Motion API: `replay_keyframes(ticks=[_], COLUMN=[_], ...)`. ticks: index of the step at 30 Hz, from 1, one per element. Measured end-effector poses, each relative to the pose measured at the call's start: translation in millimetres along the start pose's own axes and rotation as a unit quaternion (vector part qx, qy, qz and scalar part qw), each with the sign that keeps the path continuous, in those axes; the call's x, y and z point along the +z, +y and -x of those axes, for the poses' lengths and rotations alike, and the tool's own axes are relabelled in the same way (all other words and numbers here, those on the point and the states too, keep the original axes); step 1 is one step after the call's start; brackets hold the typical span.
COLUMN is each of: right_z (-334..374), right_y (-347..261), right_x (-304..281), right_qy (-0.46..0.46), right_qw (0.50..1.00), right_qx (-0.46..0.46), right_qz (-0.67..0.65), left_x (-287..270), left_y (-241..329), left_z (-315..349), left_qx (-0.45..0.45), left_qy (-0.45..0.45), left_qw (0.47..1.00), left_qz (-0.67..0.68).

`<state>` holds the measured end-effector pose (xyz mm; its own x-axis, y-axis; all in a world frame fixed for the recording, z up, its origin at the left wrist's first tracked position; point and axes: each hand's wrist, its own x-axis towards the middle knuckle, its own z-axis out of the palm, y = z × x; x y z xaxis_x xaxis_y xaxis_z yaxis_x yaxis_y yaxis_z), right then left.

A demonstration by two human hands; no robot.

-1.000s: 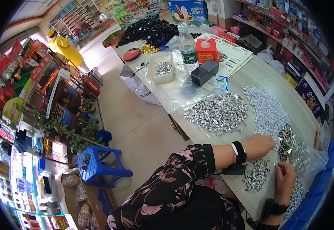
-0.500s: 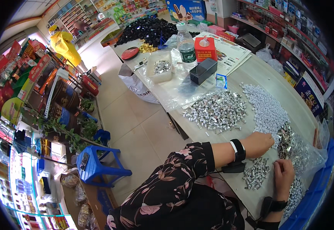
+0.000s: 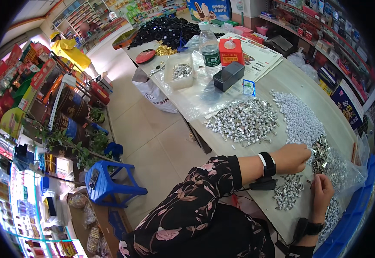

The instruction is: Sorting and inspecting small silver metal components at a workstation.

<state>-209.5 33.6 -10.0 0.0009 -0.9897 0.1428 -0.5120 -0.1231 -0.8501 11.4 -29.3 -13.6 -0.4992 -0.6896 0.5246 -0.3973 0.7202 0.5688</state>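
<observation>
My left hand (image 3: pixel 291 158) reaches across from the left, fingers curled closed, at the edge of a spread of small white pieces (image 3: pixel 299 116). Whatever its fingers pinch is hidden. My right hand (image 3: pixel 322 191) comes up from the lower right, thumb and fingers pressed together; a tiny item at the tips is too small to name. Just above it, shiny metal pieces (image 3: pixel 320 155) spill at the mouth of a clear plastic bag (image 3: pixel 346 170). Below my left wrist lies a small heap of silvery clip-like pieces (image 3: pixel 288 191). A larger heap of silver-and-white pieces (image 3: pixel 243 122) sits farther off.
Farther along the table (image 3: pixel 262 157) stand a water bottle (image 3: pixel 209 49), a red box (image 3: pixel 231 52), a dark grey box (image 3: pixel 228 77) and a plastic tub (image 3: pixel 179 79). Black pieces (image 3: pixel 163 32) pile at the far end. A blue crate (image 3: pixel 359 215) borders the right; a blue stool (image 3: pixel 114 182) stands left.
My left hand has shifted slightly right, toward the metal pieces. My right hand has moved up a little. In the background, the person in yellow has shifted slightly.
</observation>
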Motion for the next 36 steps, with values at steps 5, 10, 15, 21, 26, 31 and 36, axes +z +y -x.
replay_keyframes(ticks=[5,10,15,21,26,31,36], right_z=[5.8,26.3,7.6,19.9,17.2,16.1,16.7], right_y=[-17.2,-35.3,-40.2,-37.1,-30.6,-25.8,-28.1], right_x=[3.2,-2.8,27.5,18.6,17.8,20.5,22.2], right_qy=[0.033,-0.035,-0.030,-0.043,-0.031,0.002,-0.012], right_qw=[0.986,0.983,0.970,0.967,0.965,0.970,0.962], right_qx=[0.020,-0.047,-0.223,-0.009,-0.053,-0.086,-0.077], right_qz=[-0.159,-0.173,-0.093,-0.252,-0.253,-0.227,-0.263], left_x=[1.6,-7.2,-7.8,-1.5,-4.1,-3.0,-1.3], left_y=[12.4,37.7,13.9,21.7,26.6,28.1,17.8], left_z=[-3.8,-9.2,0.7,-5.4,-10.7,-8.1,-5.1], left_qx=[-0.033,-0.196,-0.217,-0.266,-0.305,-0.333,-0.321], left_qy=[0.010,-0.122,-0.113,-0.116,-0.117,-0.128,-0.143], left_qw=[0.984,0.826,0.843,0.778,0.756,0.733,0.709], left_qz=[0.177,0.514,0.479,0.557,0.568,0.580,0.611])
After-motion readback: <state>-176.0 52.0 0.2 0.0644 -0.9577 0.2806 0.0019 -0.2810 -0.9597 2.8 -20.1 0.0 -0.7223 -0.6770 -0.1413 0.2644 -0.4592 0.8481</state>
